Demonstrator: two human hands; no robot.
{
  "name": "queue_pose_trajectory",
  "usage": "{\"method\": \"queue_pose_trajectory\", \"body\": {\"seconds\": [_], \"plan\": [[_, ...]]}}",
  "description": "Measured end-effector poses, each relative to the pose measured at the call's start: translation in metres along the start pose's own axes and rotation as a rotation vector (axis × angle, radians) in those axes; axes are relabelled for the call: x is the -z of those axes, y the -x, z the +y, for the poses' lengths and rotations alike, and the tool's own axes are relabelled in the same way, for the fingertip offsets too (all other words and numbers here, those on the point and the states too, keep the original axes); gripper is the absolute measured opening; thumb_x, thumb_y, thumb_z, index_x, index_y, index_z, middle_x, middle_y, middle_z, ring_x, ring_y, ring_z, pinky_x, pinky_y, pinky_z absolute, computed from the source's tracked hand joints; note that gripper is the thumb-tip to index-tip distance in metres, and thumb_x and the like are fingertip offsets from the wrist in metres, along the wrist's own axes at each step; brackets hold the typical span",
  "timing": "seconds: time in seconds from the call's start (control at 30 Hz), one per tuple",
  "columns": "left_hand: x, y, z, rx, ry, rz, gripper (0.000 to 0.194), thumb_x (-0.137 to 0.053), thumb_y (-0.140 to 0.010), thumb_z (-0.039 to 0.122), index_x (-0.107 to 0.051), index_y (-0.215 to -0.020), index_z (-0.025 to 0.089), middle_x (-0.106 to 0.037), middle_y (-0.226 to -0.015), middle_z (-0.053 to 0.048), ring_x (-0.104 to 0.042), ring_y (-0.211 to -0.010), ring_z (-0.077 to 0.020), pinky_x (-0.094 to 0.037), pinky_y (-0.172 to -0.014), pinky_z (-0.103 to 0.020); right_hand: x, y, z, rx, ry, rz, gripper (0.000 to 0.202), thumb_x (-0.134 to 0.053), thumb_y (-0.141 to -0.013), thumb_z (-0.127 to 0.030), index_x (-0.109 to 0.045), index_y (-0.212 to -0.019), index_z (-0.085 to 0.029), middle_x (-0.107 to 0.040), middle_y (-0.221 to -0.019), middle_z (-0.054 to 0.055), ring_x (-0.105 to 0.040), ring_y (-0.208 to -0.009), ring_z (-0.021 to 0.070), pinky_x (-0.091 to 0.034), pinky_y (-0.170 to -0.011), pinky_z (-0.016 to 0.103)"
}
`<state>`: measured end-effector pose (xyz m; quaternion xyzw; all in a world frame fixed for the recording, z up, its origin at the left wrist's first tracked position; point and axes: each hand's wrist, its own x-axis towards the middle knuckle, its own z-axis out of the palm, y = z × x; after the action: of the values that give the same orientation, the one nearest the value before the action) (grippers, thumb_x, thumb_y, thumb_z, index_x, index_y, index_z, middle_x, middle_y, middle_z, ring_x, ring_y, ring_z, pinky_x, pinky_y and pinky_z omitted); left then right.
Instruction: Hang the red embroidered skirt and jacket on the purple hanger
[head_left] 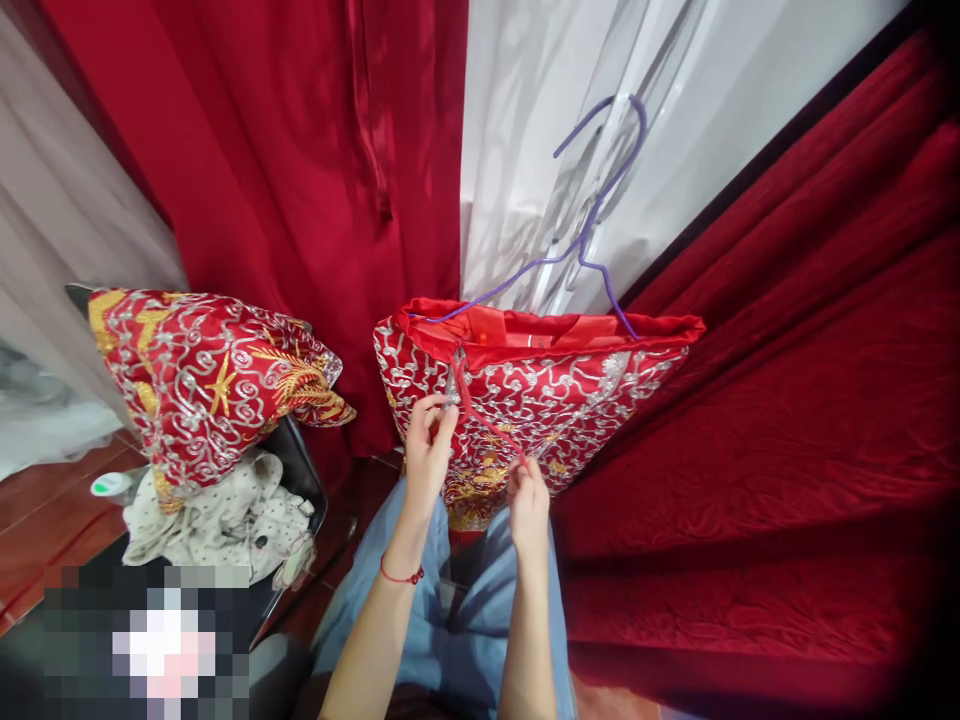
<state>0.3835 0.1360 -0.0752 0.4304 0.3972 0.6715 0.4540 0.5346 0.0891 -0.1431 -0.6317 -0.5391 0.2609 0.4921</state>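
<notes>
A red garment (pixel 540 385) with silver and gold embroidery hangs in front of me from a purple wire hanger (pixel 581 245). Its plain red neckline or waistband faces up, and a red cord (pixel 491 425) comes from its upper left part. My left hand (pixel 430 440) is at the garment's front left, fingertips pinched at the edge of the opening below the cord's start. My right hand (pixel 528 495) is closed on the cord's lower right end, in front of the embroidery. A red bracelet (pixel 403 575) circles my left wrist.
On the left, another embroidered red garment (pixel 217 385) drapes over a black chair (pixel 304 470), with a white dotted cloth (pixel 225 520) below it. A white-capped bottle (pixel 112 485) lies beside them. Red curtains (pixel 787 430) and white curtains (pixel 525 130) hang behind and to the right.
</notes>
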Motion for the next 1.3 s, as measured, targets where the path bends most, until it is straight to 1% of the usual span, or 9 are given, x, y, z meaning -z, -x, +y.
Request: {"method": "queue_pose_trajectory", "body": {"seconds": [0.2, 0.4, 0.53, 0.7, 0.8, 0.93, 1.1, 1.2, 1.3], "plan": [[-0.002, 0.001, 0.011, -0.072, -0.021, -0.022, 0.026, -0.066, -0.088, 0.043, -0.059, -0.1, 0.02, -0.046, -0.068, 0.005, -0.043, -0.062, -0.0088, -0.037, -0.062, -0.021, -0.015, 0.007, -0.02, 0.057, 0.087, -0.514, 0.035, -0.037, -0.095, -0.037, -0.057, -0.07, -0.022, -0.061, -0.067, 0.001, -0.057, -0.067, 0.0181, -0.042, -0.07, 0.03], [0.012, 0.004, 0.013, -0.197, -0.194, 0.029, 0.021, -0.063, -0.09, 0.039, -0.054, -0.087, 0.02, -0.048, -0.066, 0.006, -0.043, -0.056, -0.0075, -0.034, -0.056, -0.02, -0.005, 0.02, -0.056, 0.088, -0.018, -0.169, 0.02, -0.044, -0.099, -0.04, -0.051, -0.094, -0.023, -0.061, -0.081, 0.0, -0.058, -0.072, 0.0161, -0.045, -0.073, 0.029], [0.011, 0.016, 0.008, -0.21, -0.27, 0.09, 0.02, -0.059, -0.093, 0.038, -0.05, -0.09, 0.021, -0.051, -0.067, 0.005, -0.049, -0.061, -0.0095, -0.039, -0.06, -0.02, 0.002, 0.018, -0.105, 0.198, -0.335, -0.221, 0.014, -0.054, -0.096, -0.037, -0.052, -0.095, -0.023, -0.06, -0.079, -0.001, -0.059, -0.067, 0.0129, -0.049, -0.067, 0.026], [0.008, 0.033, 0.01, -0.152, -0.186, 0.134, 0.023, -0.056, -0.095, 0.043, -0.046, -0.093, 0.022, -0.052, -0.076, 0.002, -0.053, -0.069, -0.0113, -0.043, -0.068, -0.023, -0.006, -0.021, -0.155, 0.41, -0.435, -0.165, 0.01, -0.061, -0.092, -0.031, -0.059, -0.097, -0.023, -0.067, -0.098, 0.003, -0.068, -0.087, 0.0149, -0.054, -0.087, 0.031], [0.009, 0.037, 0.014, -0.162, -0.164, 0.153, 0.024, -0.056, -0.096, 0.044, -0.046, -0.092, 0.022, -0.048, -0.073, 0.003, -0.046, -0.064, -0.0102, -0.04, -0.065, -0.022, -0.014, -0.04, -0.165, 0.471, -0.298, -0.037, 0.007, -0.054, -0.096, -0.027, -0.058, -0.099, -0.022, -0.068, -0.097, 0.003, -0.068, -0.083, 0.0143, -0.054, -0.083, 0.03], [0.009, 0.04, 0.015, -0.188, -0.115, 0.131, 0.021, -0.055, -0.097, 0.04, -0.046, -0.092, 0.022, -0.044, -0.071, 0.005, -0.042, -0.061, -0.0092, -0.037, -0.061, -0.021, -0.019, -0.04, -0.165, 0.553, 0.254, 0.082, 0.016, -0.048, -0.097, -0.023, -0.063, -0.097, -0.021, -0.07, -0.096, 0.007, -0.064, -0.086, 0.0183, -0.046, -0.075, 0.029], [0.005, 0.043, 0.012, -0.17, -0.088, 0.117, 0.018, -0.054, -0.096, 0.038, -0.046, -0.094, 0.021, -0.049, -0.077, 0.003, -0.048, -0.066, -0.0092, -0.039, -0.062, -0.02, -0.017, -0.031, -0.164, 0.635, 0.671, -0.092, 0.019, -0.045, -0.096, -0.018, -0.062, -0.089, -0.017, -0.067, -0.08, 0.011, -0.059, -0.089, 0.0268, -0.04, -0.078, 0.035], [0.002, 0.046, 0.009, -0.133, -0.072, 0.126, 0.019, -0.055, -0.095, 0.038, -0.046, -0.094, 0.021, -0.051, -0.082, 0.001, -0.051, -0.071, -0.01, -0.042, -0.065, -0.02, -0.01, -0.03, -0.16, 0.653, 0.635, -0.165, 0.021, -0.04, -0.099, -0.019, -0.06, -0.106, -0.016, -0.067, -0.076, 0.006, -0.058, -0.077, 0.0224, -0.037, -0.081, 0.035], [0.0, 0.048, 0.007, -0.108, -0.058, 0.118, 0.021, -0.056, -0.094, 0.04, -0.047, -0.095, 0.022, -0.053, -0.087, 0.0, -0.054, -0.075, -0.0108, -0.043, -0.067, -0.02, -0.003, -0.028, -0.155, 0.655, 0.567, -0.205, 0.019, -0.039, -0.1, -0.02, -0.059, -0.102, -0.019, -0.066, -0.075, 0.002, -0.057, -0.07, 0.0178, -0.035, -0.079, 0.031]]}}
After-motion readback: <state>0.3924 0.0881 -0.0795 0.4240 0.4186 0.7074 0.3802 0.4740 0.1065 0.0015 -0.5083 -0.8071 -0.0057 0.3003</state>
